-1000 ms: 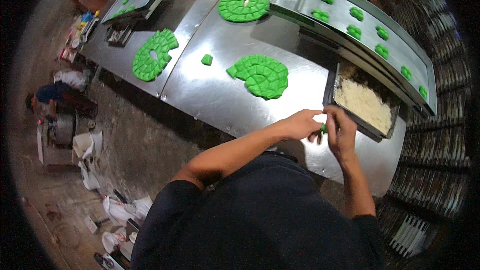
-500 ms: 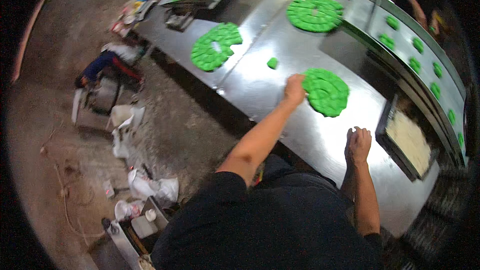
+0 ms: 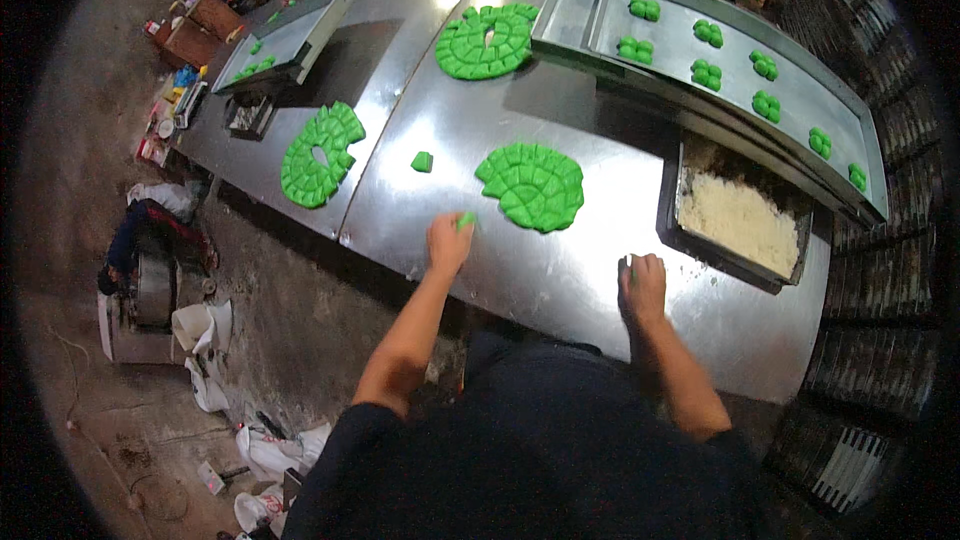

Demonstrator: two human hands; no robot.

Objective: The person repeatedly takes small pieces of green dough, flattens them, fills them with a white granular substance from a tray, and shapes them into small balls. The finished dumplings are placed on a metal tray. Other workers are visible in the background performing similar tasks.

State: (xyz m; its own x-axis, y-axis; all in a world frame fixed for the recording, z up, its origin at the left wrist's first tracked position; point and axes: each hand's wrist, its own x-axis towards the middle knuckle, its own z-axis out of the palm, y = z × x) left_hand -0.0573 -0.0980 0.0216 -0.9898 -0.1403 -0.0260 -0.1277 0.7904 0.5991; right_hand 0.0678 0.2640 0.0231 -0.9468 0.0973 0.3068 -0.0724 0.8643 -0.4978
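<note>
Head view, looking down: steel table (image 3: 560, 270) spans the frame, its long axis running from lower right toward upper left. On its far right side a long metal tray (image 3: 790, 100) carries spaced green dough clusters (image 3: 707, 33), and just below it a dark pan (image 3: 672, 202) holds white crumbly filling (image 3: 740, 220). Four scored green dough discs lie on the table; the nearest disc (image 3: 532, 185) is cut into small wedges and sits between the two hands, slightly beyond both. Left hand (image 3: 449, 242) rests at the near edge, fingers closed around a small green dough piece (image 3: 465, 221) that shows at the fingertips; the disc lies up and to the right of these fingers, near but not touching. Right hand (image 3: 643, 285) lies flat-ish on the steel, fingers curled, a sliver of green (image 3: 630, 262) at its upper left edge; whether it grips that bit or only presses on it cannot be told. From the right hand the disc lies up and to the left, farther off than from the left hand, while the filling pan is just beyond it to the right. A loose dough wedge (image 3: 422, 161) sits alone on the table above the left hand, apart from the disc. Judgement: left hand is the nearer one to the disc.
</note>
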